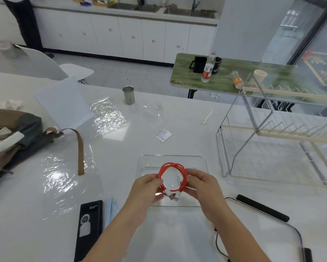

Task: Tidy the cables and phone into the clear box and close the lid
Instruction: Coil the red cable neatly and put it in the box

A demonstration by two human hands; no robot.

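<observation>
A coiled orange cable [171, 166] with white plugs hangs just above the clear box [149, 161] in the middle of the white table. My left hand [146, 188] pinches the coil's left side and my right hand [201, 184] pinches its right side. A white cable [179, 175] seems to lie inside the box behind the coil. The black phone [89, 229] lies flat at the lower left. The clear lid [298, 235] with black handles rests at the lower right, with a thin black cable [218, 244] beside it.
A wire dish rack [276, 148] stands to the right of the box. A brown bag [13, 133] and crinkled plastic sheets [108, 116] lie at the left. A steel cup [129, 95] and a small white packet [163, 135] sit farther back.
</observation>
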